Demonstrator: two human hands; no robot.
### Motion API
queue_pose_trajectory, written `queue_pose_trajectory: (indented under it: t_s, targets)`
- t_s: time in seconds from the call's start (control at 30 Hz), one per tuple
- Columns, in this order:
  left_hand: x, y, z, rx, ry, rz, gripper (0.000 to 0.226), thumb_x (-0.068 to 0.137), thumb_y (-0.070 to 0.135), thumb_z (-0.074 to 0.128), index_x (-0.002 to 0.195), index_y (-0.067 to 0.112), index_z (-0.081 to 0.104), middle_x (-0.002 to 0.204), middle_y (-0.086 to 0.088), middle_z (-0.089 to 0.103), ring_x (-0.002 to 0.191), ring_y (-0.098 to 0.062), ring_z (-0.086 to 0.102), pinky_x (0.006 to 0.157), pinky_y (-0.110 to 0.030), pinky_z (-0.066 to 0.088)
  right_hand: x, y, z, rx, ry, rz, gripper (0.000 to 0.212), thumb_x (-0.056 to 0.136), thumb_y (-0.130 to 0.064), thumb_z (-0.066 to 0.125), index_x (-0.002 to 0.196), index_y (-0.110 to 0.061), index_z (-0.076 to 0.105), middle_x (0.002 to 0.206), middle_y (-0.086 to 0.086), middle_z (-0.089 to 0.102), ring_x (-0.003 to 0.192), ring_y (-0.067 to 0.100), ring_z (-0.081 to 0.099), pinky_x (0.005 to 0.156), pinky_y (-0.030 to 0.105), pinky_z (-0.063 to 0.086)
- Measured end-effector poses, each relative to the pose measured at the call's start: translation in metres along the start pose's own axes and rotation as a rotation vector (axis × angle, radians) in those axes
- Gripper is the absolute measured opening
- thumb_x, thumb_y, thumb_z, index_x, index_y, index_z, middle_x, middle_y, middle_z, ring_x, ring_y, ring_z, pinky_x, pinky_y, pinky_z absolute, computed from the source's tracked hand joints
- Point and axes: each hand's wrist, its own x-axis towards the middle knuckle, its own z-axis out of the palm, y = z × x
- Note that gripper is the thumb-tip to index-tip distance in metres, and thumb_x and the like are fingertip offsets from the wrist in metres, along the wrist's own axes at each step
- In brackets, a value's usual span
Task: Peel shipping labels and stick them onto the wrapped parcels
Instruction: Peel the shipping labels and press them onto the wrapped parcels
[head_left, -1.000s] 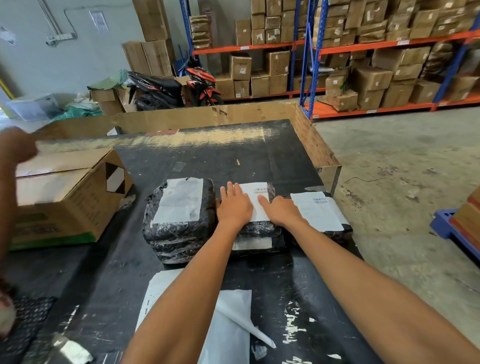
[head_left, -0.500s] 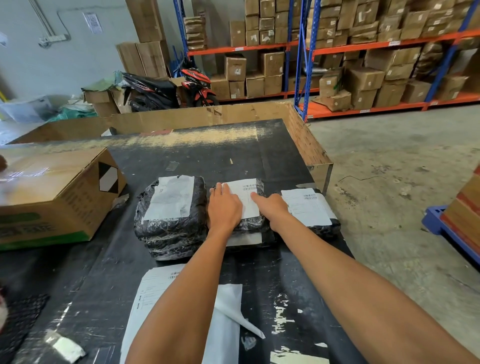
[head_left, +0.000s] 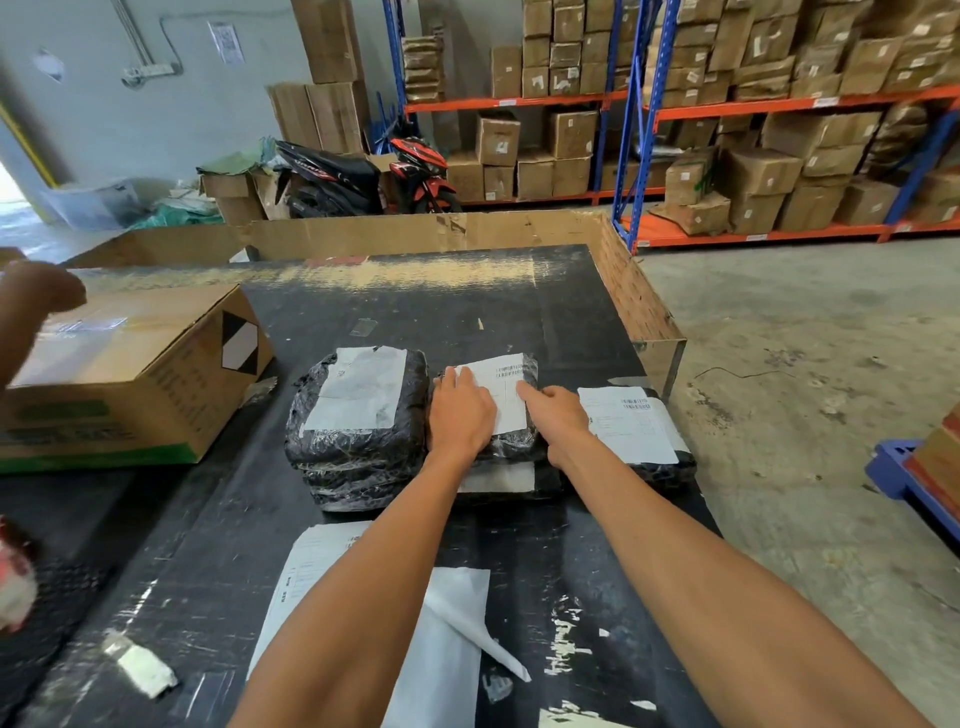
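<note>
Filling the far side of the room, blue-and-orange shelving (head_left: 675, 104) carries stacked brown cartons, with a red and black motorbike (head_left: 415, 171) parked near its left end. Closer in, the black scuffed surface (head_left: 467, 301) has a low cardboard wall along its back and right edges. A large cardboard box (head_left: 130, 374) sits on its left part, and another person's hand (head_left: 36, 296) hovers over that box, blurred. Three black-wrapped parcels lie in a row mid-surface, touching side by side: the left parcel (head_left: 358, 452) with a white label on top, the middle parcel (head_left: 504, 447), and the flatter right parcel (head_left: 660, 462) bearing its own label. On the middle parcel lies a white shipping label (head_left: 506, 395). The left hand (head_left: 460, 415) rests flat on that label's left part, its grip spread with fingers straight. The right hand (head_left: 556, 415) presses the label's right edge with an extended forefinger, the other fingers loosely bent and holding nothing. Loose white backing sheets (head_left: 452, 623) lie on the near surface between the forearms.
</note>
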Motion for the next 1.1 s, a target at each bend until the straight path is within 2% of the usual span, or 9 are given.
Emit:
queue_pose_trajectory:
  t_s: [0.1,0.27,0.47,0.6,0.67,0.73,0.8,0.97,1.1]
  targets:
    - [0.002,-0.002,0.001,-0.016,-0.011,-0.007,0.049,0.103,0.018,0.034,0.148,0.000,0.040,0.156,-0.021,0.035,0.145,-0.037,0.030,0.118,-0.044,0.027,-0.004,0.001,0.000,0.048,-0.003,-0.016,0.032,0.093,-0.048,0.062,0.107,-0.020,0.055,0.092,-0.007,0.055,0.093,0.019,0.052,0.082,0.036,0.045]
    - [0.006,-0.007,0.002,-0.054,-0.018,-0.035,0.046,0.102,0.019,0.032,0.141,-0.002,0.046,0.152,-0.021,0.042,0.144,-0.036,0.034,0.113,-0.048,0.034,-0.001,0.004,0.007,0.182,-0.019,-0.027,0.038,0.083,-0.047,0.070,0.106,-0.024,0.051,0.111,0.003,0.064,0.102,0.021,0.062,0.094,0.044,0.054]
    - [0.009,-0.005,-0.003,-0.140,-0.054,-0.001,0.036,0.097,0.021,0.032,0.112,-0.002,0.056,0.134,-0.022,0.054,0.130,-0.039,0.045,0.101,-0.051,0.043,0.000,-0.008,-0.008,0.309,-0.042,0.007,0.043,0.086,-0.037,0.077,0.118,-0.015,0.058,0.111,0.001,0.064,0.101,0.021,0.059,0.080,0.035,0.048]
    - [0.011,0.003,0.000,-0.343,-0.059,0.013,0.037,0.103,0.029,0.036,0.130,0.016,0.058,0.131,0.006,0.054,0.125,-0.017,0.047,0.105,-0.036,0.037,0.002,-0.012,-0.042,0.390,-0.077,0.055,0.051,0.081,-0.042,0.080,0.119,-0.013,0.061,0.117,0.000,0.067,0.103,0.022,0.063,0.097,0.043,0.052]
    - [0.014,0.001,0.012,-0.325,-0.063,-0.058,0.039,0.098,0.046,0.033,0.108,0.024,0.064,0.113,0.006,0.062,0.111,-0.021,0.054,0.097,-0.037,0.041,0.006,-0.011,-0.064,0.420,-0.097,0.043,0.045,0.083,-0.043,0.079,0.112,-0.012,0.067,0.109,0.002,0.073,0.098,0.023,0.068,0.097,0.044,0.055]
    - [0.009,0.000,0.028,-0.247,-0.173,-0.062,0.043,0.098,0.044,0.030,0.108,0.019,0.063,0.110,-0.002,0.067,0.108,-0.029,0.058,0.098,-0.042,0.043,0.037,0.007,-0.089,0.427,-0.080,0.048,0.078,0.056,-0.061,0.090,0.120,-0.020,0.069,0.121,0.001,0.072,0.113,0.028,0.067,0.104,0.052,0.051]
    - [-0.003,0.002,0.044,-0.079,-0.256,0.045,0.041,0.105,0.026,0.028,0.128,0.016,0.061,0.132,-0.013,0.060,0.125,-0.034,0.049,0.106,-0.044,0.036,0.083,0.042,-0.114,0.429,-0.055,0.032,0.107,0.029,-0.069,0.093,0.123,-0.026,0.069,0.129,0.000,0.069,0.123,0.030,0.062,0.109,0.056,0.045]
    - [-0.013,-0.002,0.059,0.225,-0.270,0.170,0.053,0.105,0.039,0.032,0.156,0.023,0.030,0.165,-0.011,0.020,0.152,-0.037,0.013,0.123,-0.045,0.013,0.019,0.027,-0.163,0.432,-0.010,0.101,0.023,0.085,-0.030,0.078,0.102,-0.015,0.077,0.107,0.009,0.079,0.105,0.031,0.072,0.099,0.049,0.054]
    - [-0.022,0.004,0.063,0.317,-0.230,0.168,0.054,0.105,0.038,0.027,0.158,0.024,0.024,0.166,-0.010,0.016,0.153,-0.035,0.011,0.124,-0.045,0.010,0.040,0.046,-0.175,0.440,-0.034,0.146,0.043,0.068,-0.037,0.085,0.105,-0.016,0.079,0.108,0.006,0.079,0.112,0.032,0.069,0.105,0.055,0.050]
